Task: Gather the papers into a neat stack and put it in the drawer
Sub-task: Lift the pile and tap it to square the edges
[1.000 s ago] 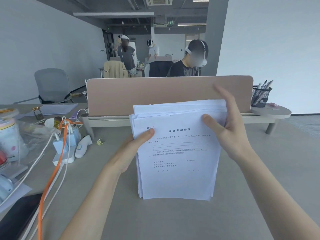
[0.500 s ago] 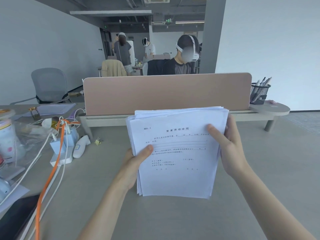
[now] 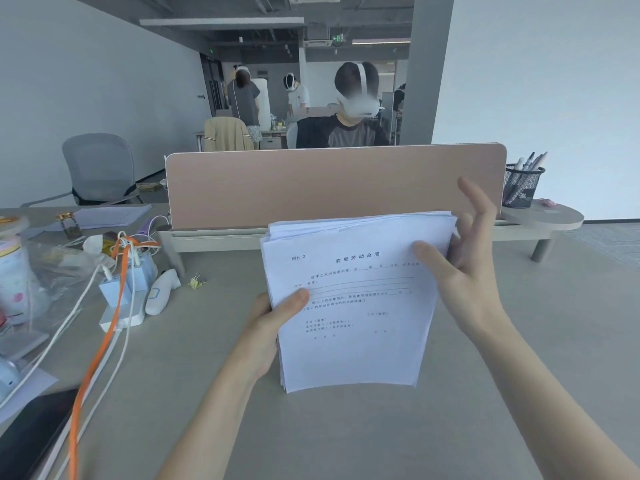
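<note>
A thick stack of white printed papers (image 3: 356,306) stands upright on its bottom edge on the grey desk (image 3: 346,427). Its top edges are uneven. My left hand (image 3: 273,323) grips the stack's left edge, thumb on the front sheet. My right hand (image 3: 464,268) is at the stack's right edge, thumb resting on the front sheet and fingers spread apart, lifted off behind the top right corner. No drawer is in view.
A pink desk divider (image 3: 332,185) stands right behind the stack. A power strip with chargers and orange and white cables (image 3: 117,296) lies on the left, beside a binder clip (image 3: 196,281). A mesh pen holder (image 3: 521,185) sits at the back right. A person sits beyond the divider.
My right hand has loosened from the stack's right edge and its fingers have spread open and lifted. The stack has stayed upright on the desk, held by my left hand.
</note>
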`<state>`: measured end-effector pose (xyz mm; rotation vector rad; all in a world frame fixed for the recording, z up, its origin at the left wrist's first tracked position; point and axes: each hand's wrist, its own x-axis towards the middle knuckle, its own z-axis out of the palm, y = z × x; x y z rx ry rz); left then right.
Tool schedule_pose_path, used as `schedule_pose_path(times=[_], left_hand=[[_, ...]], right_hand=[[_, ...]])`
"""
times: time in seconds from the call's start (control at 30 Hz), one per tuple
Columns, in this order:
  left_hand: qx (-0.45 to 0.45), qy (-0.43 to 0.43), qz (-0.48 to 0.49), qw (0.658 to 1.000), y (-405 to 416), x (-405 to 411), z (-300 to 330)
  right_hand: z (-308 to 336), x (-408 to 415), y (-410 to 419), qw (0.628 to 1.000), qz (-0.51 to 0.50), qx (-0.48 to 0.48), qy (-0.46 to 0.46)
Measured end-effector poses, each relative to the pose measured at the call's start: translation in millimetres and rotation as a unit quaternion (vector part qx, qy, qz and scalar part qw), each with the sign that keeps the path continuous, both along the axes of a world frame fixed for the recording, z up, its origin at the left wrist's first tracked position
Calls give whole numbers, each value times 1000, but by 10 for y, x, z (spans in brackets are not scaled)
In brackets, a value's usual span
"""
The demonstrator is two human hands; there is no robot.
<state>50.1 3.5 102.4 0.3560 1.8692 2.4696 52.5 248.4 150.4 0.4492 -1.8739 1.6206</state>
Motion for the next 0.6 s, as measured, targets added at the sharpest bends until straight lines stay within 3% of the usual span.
schedule_pose_path(times=[0.07, 0.17, 0.23, 0.3, 0.37, 0.5, 0.6], left_hand=[[-14, 7, 9, 1000, 12, 18, -33], [-30, 10, 15, 999, 44, 36, -69], [-31, 7, 21, 999, 63, 38, -77], [-29, 0, 24, 999, 68, 33, -88], [-28, -1, 22, 999, 64, 35, -95], [-38, 0, 27, 999, 54, 31, -123], [-43, -7, 31, 999, 43, 19, -179]], right_hand=[[129, -13, 18, 975, -105, 180, 72], [343, 30, -109, 844, -270, 425, 185], [411, 69, -307, 795, -271, 496, 220], [412, 93, -500, 771, -240, 547, 220], [368, 93, -620, 754, -215, 584, 211], [359, 73, -612, 759, -227, 578, 196], [274, 36, -379, 804, -297, 479, 190]])
